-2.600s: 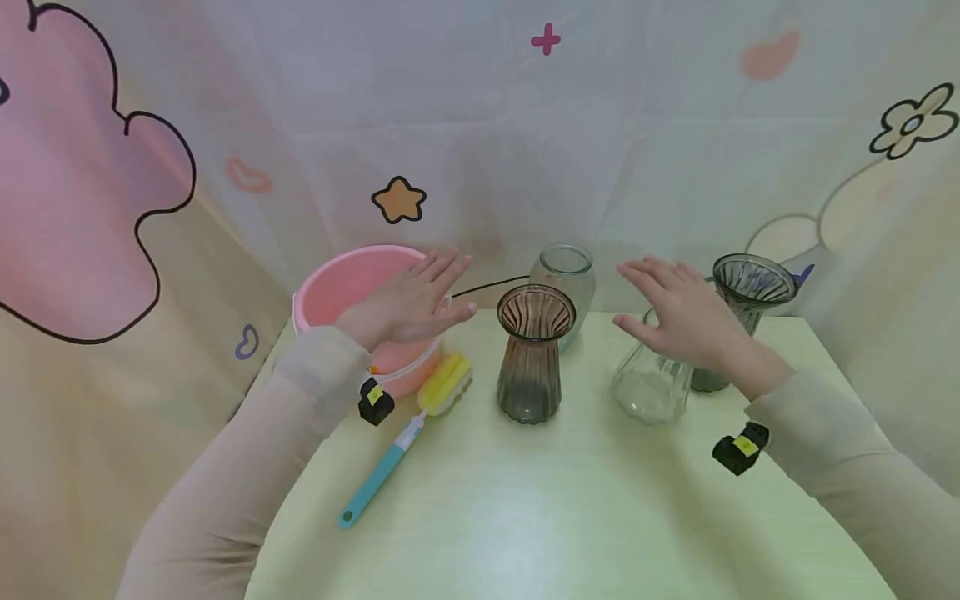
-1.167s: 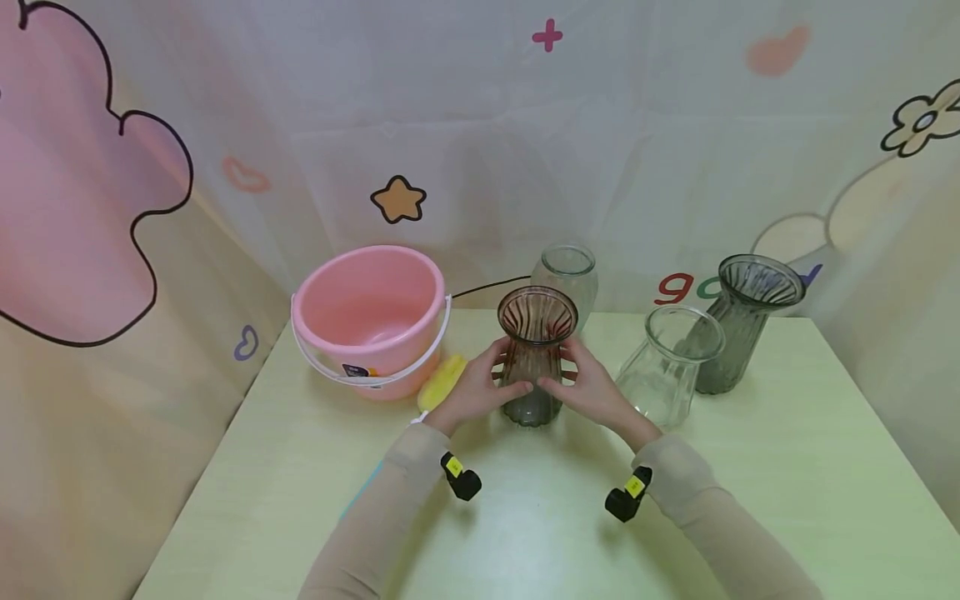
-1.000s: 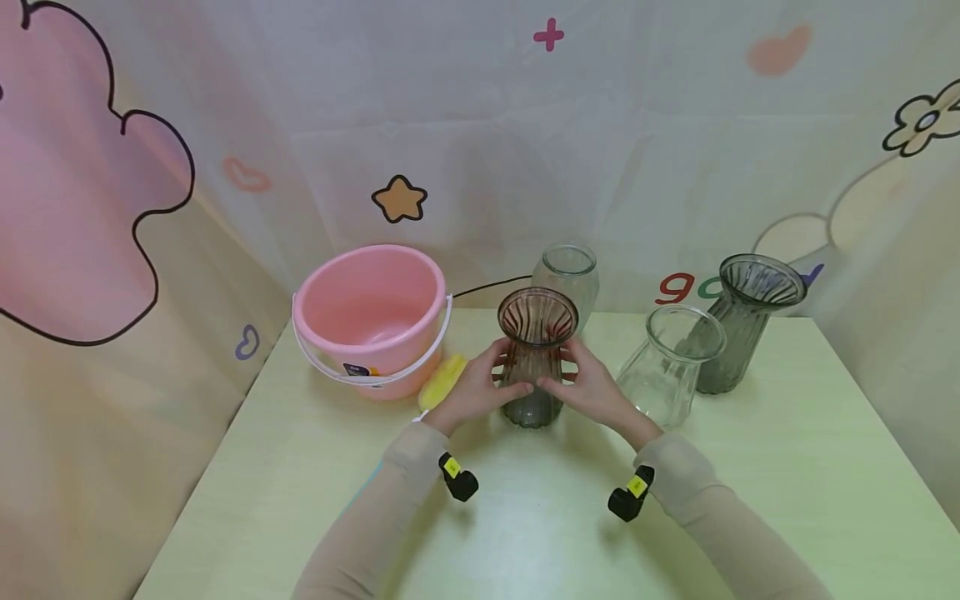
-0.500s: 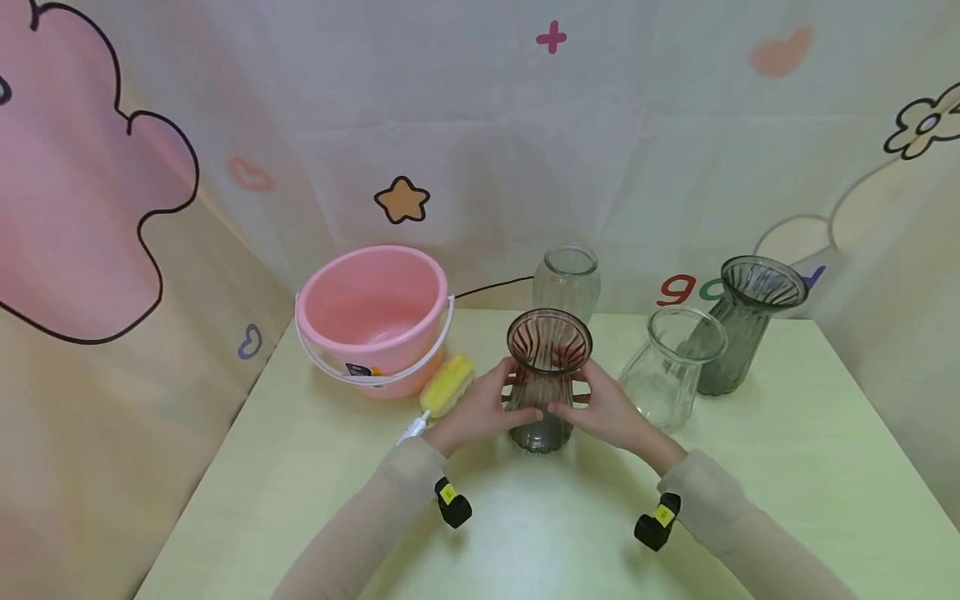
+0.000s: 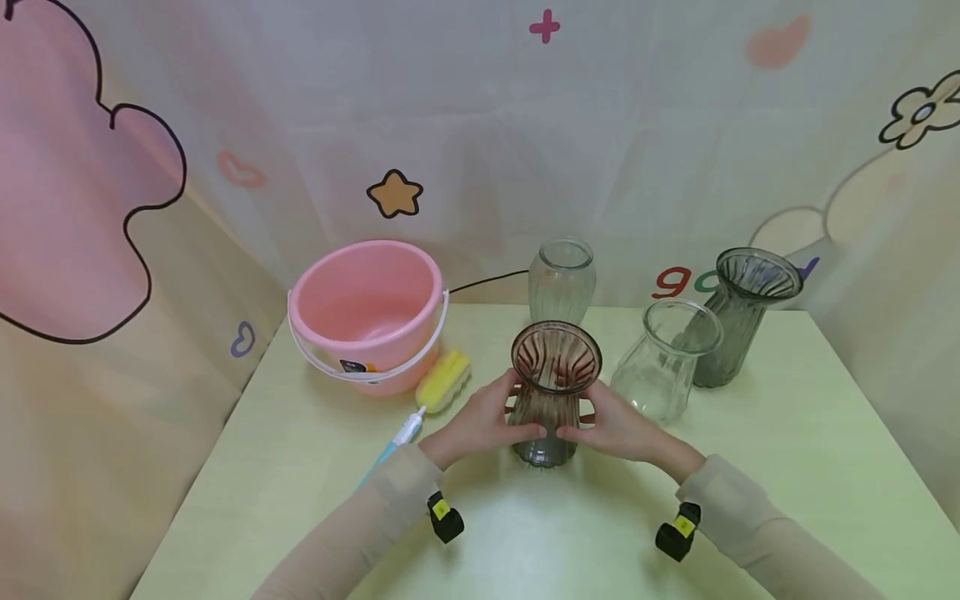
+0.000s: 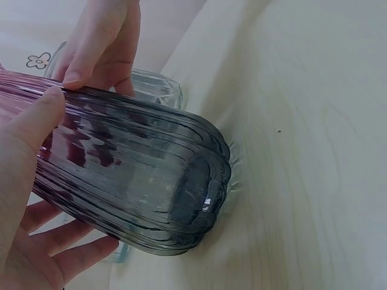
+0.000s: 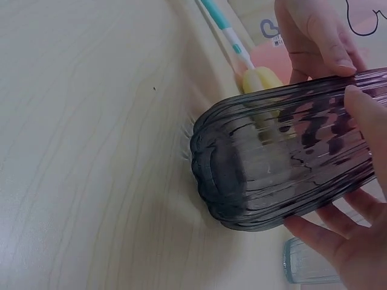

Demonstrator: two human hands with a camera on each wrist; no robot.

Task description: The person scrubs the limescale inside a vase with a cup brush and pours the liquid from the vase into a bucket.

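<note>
Both hands grip a ribbed glass vase, reddish-brown at its flared rim and grey toward its base. The left hand holds it from the left and the right hand from the right, thumbs in front and fingers curling behind the glass. In the left wrist view the vase shows its scalloped base close to the table; whether it touches cannot be told. The right wrist view shows the same base of the vase, with the fingers spread round its far side.
A pink bucket with a white handle stands back left. Beside it lies a yellow sponge brush with a blue-white handle, partly behind the left forearm. A clear vase stands behind; another clear vase and a grey vase stand right.
From spread apart in the air, both hands came together round the brown vase and gripped it. Since then the vase has come toward the person and slightly right, away from the clear vase behind.
</note>
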